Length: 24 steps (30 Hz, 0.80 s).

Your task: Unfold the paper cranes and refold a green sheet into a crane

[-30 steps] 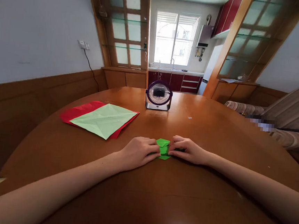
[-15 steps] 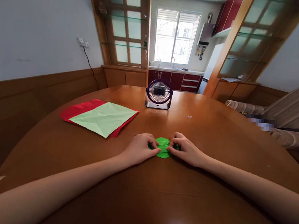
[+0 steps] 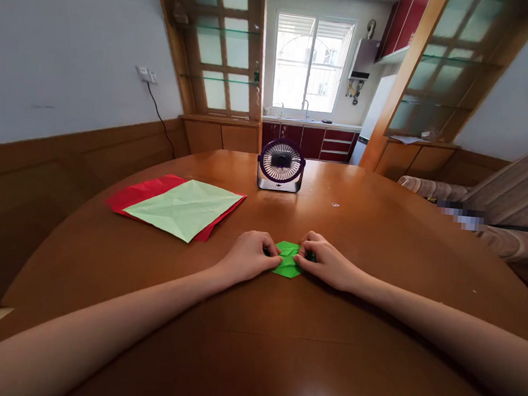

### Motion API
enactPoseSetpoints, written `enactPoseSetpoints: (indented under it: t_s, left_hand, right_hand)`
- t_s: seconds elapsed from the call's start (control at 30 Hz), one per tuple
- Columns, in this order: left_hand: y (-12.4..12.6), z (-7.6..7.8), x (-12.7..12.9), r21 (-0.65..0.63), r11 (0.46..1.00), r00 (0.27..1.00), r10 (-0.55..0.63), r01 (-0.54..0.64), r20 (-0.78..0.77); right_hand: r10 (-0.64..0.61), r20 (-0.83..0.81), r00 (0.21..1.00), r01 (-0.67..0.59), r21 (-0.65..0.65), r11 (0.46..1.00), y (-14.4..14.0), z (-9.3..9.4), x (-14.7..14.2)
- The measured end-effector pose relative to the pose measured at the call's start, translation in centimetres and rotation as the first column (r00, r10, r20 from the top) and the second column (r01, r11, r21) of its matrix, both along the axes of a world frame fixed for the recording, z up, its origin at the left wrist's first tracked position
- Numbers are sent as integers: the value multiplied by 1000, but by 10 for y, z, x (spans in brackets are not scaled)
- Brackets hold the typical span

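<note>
A small piece of folded green paper (image 3: 288, 262) lies on the wooden table (image 3: 281, 323) between my hands, with crease lines and layered flaps on its top. My left hand (image 3: 254, 256) pinches its left edge, thumb toward me and fingers curled behind. On the opposite edge, my right hand (image 3: 325, 262) grips the paper between thumb and bent fingers. Both hands rest low, close to the tabletop. The paper's side edges are hidden under my fingertips.
Left of my hands lie a pale green sheet (image 3: 184, 209) with creases and red sheets (image 3: 142, 193) under it. A small purple desk fan (image 3: 280, 162) stands toward the table's far side. A striped sofa (image 3: 514, 195) is at the right.
My left hand has shifted very slightly left and up along the paper's left edge, uncovering a little more of it. My right hand stays almost in place.
</note>
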State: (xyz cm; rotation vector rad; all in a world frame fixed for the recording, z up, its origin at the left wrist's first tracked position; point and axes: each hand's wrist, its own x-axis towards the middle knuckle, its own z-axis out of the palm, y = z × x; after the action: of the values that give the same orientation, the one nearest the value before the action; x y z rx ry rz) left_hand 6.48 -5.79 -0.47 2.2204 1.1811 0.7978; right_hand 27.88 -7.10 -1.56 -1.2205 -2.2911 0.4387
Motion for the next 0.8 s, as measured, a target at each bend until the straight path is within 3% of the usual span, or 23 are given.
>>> enactPoseSetpoints:
  t_s: [0.8]
  left_hand:
    - [-3, -1, 0, 46, 999, 1000, -9, 9, -3]
  right_hand:
    - [-39, 0, 999, 39, -20, 999, -2, 3, -4]
